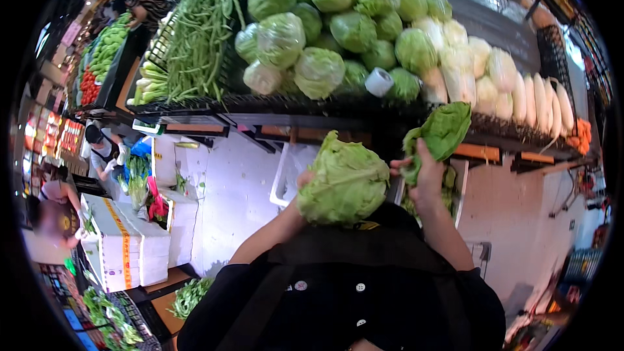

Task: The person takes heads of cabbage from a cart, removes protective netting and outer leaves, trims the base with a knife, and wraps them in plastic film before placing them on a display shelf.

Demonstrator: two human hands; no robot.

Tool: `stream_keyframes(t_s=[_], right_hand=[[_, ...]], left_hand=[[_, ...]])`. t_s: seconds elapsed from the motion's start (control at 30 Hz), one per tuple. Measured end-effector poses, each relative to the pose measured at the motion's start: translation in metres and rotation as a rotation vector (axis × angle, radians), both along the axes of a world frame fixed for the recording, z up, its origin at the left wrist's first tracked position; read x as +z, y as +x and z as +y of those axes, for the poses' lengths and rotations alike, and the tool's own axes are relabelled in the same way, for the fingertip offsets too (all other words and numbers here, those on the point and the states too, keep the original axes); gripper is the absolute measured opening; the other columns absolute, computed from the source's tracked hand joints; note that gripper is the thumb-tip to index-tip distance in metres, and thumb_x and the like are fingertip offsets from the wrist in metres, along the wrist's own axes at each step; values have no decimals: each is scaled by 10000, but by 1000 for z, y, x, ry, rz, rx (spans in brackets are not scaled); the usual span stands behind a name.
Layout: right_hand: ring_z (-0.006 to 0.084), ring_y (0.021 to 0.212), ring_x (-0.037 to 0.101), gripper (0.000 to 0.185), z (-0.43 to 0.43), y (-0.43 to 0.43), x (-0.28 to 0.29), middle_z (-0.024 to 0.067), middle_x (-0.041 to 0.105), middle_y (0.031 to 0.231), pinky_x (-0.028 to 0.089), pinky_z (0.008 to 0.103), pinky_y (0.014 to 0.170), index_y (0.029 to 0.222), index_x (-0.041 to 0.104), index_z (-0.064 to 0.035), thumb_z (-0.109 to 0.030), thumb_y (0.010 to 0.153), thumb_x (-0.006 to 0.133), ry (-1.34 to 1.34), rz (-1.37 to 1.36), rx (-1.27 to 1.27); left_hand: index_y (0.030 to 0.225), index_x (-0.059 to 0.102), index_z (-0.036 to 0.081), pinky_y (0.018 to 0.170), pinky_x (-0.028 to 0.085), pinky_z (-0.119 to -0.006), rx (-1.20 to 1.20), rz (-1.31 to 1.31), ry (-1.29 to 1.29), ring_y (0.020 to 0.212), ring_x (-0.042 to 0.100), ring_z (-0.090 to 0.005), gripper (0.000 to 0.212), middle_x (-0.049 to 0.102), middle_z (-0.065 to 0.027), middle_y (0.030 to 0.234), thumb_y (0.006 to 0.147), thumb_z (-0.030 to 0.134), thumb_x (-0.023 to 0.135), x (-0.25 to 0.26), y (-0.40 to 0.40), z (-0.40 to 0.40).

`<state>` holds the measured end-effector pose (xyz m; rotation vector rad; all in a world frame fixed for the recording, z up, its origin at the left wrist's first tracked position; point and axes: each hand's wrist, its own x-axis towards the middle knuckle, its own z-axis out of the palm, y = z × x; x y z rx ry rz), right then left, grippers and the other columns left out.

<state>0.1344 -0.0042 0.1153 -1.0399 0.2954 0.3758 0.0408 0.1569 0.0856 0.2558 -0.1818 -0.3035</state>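
Observation:
My left hand (304,181) holds a pale green head of iceberg lettuce or cabbage (347,180) in front of my chest. Most of that hand is hidden behind the head. To the right, my right hand (425,168) grips a darker green loose leaf (442,131), cupped and apart from the head. Below this hand stands a white box (460,190) with green leaves in it, partly covered by my arm. On the display ahead lie many similar heads, several in clear film (319,72). Among them rests a small white roll (379,82).
The black display edge (302,106) runs across in front of me. Green beans (200,44) lie at its left, white radishes (538,102) at its right. A white tub (279,187) is on the floor. Foam boxes (153,258) and people (105,148) are at the left.

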Motion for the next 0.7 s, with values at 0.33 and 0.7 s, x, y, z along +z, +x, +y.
stream_keyframes(t_s=[0.33, 0.7], right_hand=[[291, 1115, 94, 885, -101, 20, -50, 138, 70, 1216, 164, 496, 831, 1180, 105, -96, -528, 541, 539, -445, 178, 392], [268, 989, 335, 331, -8, -33, 27, 97, 371, 1036, 294, 332, 800, 799, 485, -82, -53, 500, 626, -337, -1090, 837]], left_hand=[[1131, 227, 55, 853, 267, -398, 77, 238, 410, 1018, 322, -296, 733, 289, -151, 1127, 535, 327, 558, 35, -2, 9], [1139, 208, 17, 862, 268, -305, -38, 445, 552, 1010, 351, -215, 786, 320, -143, 1114, 604, 558, 406, 51, -25, 4]])
